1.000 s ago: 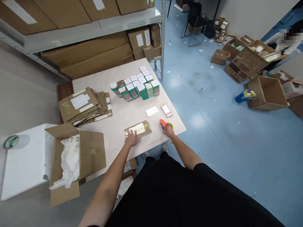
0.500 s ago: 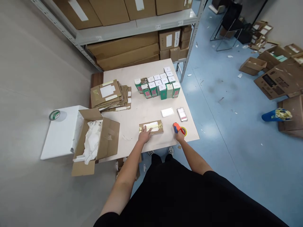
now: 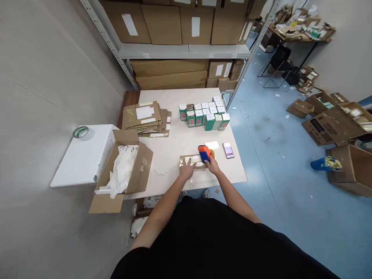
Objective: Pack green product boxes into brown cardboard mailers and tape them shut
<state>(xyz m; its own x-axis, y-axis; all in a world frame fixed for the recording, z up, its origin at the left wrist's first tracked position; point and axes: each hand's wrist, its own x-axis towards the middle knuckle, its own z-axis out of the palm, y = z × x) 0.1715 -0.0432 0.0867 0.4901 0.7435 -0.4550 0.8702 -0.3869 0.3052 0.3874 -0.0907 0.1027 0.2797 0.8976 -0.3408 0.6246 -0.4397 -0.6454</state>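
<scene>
My left grip (image 3: 187, 169), unclenched with fingers spread, should press the small carton (image 3: 192, 159) steady near my edge of the surface (image 3: 173, 153), while my right grip (image 3: 212, 166), wrapped round the tape dispenser (image 3: 204, 152), should guide it straight and level.

Carton (image 3: 190, 159): right end partly hidden behind tape dispenser (image 3: 204, 154) and right hand (image 3: 212, 166); any print on its label (image 3: 188, 158) too small to read. Small stack (image 3: 228, 150) blurred out, floor box (image 3: 343, 184) cut by right edge.
</scene>
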